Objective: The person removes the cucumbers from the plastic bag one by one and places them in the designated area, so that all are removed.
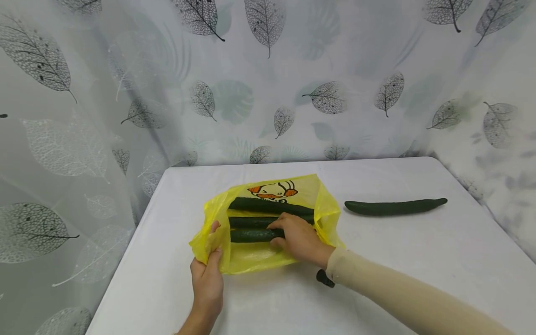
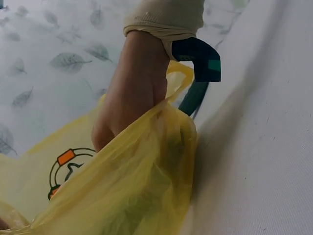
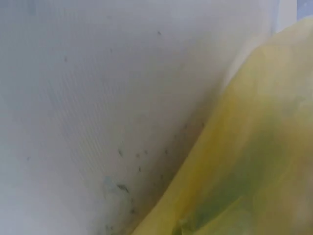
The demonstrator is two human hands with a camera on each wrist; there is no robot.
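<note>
A yellow plastic bag [image 1: 259, 263] with a printed cartoon animal lies on the table, its mouth spread toward me. My left hand [image 1: 208, 284] grips the bag's left edge, thumb on the near side and a fingertip showing inside the film. Reaching into the mouth from the right, my right hand [image 1: 299, 237] holds the nearest cucumber [image 1: 251, 236] around its right part. Behind it in the bag lie a middle cucumber [image 1: 251, 222] and a back cucumber [image 1: 264, 204]. In the left wrist view, bag film hides the right hand's [image 2: 129, 93] fingertips.
Another dark green cucumber [image 1: 395, 207] lies on the white table [image 1: 418, 260], right of the bag. A dark curved mount [image 2: 200, 58] sits at the right wrist beside the beige sleeve [image 1: 385, 279]. A leaf-patterned curtain [image 1: 293, 102] hangs behind the table and along its sides.
</note>
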